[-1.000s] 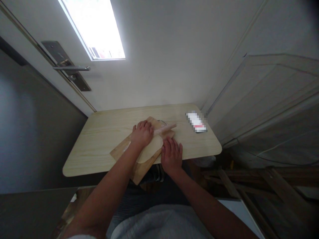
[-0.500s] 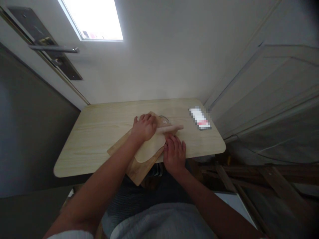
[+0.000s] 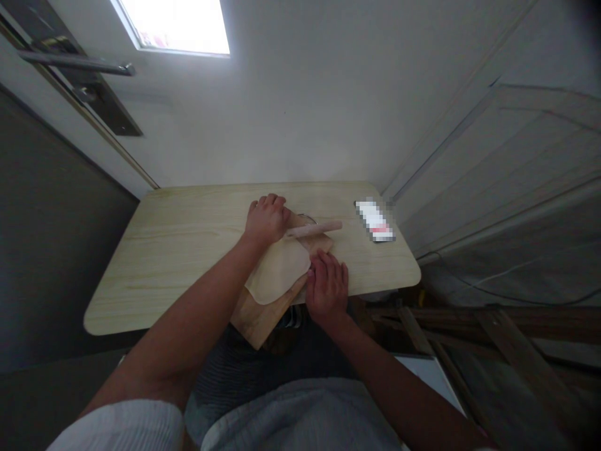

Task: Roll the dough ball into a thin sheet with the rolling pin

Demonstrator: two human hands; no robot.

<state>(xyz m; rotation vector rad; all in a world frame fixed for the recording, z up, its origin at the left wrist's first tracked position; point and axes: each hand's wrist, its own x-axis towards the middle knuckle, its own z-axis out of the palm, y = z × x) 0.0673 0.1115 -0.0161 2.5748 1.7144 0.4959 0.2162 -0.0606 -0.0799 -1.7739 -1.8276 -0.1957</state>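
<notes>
A thin, flat sheet of pale dough (image 3: 279,272) lies on a wooden cutting board (image 3: 260,319), which sits aslant and juts over the table's near edge. My left hand (image 3: 267,218) is closed over the left end of a rolling pin (image 3: 319,229), at the far side of the dough. The pin's right end sticks out past the board. At the dough's right edge, my right hand (image 3: 328,285) has its fingers bent together and pinches the rim. Its thumb is mostly hidden.
The pale wooden table (image 3: 154,250) stands against a white door with a metal handle (image 3: 77,62) and a bright window (image 3: 181,25). A phone (image 3: 375,220), blurred out, lies on the table's right side. Wooden beams (image 3: 469,318) are at the lower right.
My left hand and the rolling pin have moved away from me, uncovering more of the dough. My right hand stays at the dough's edge. The view has shifted slightly.
</notes>
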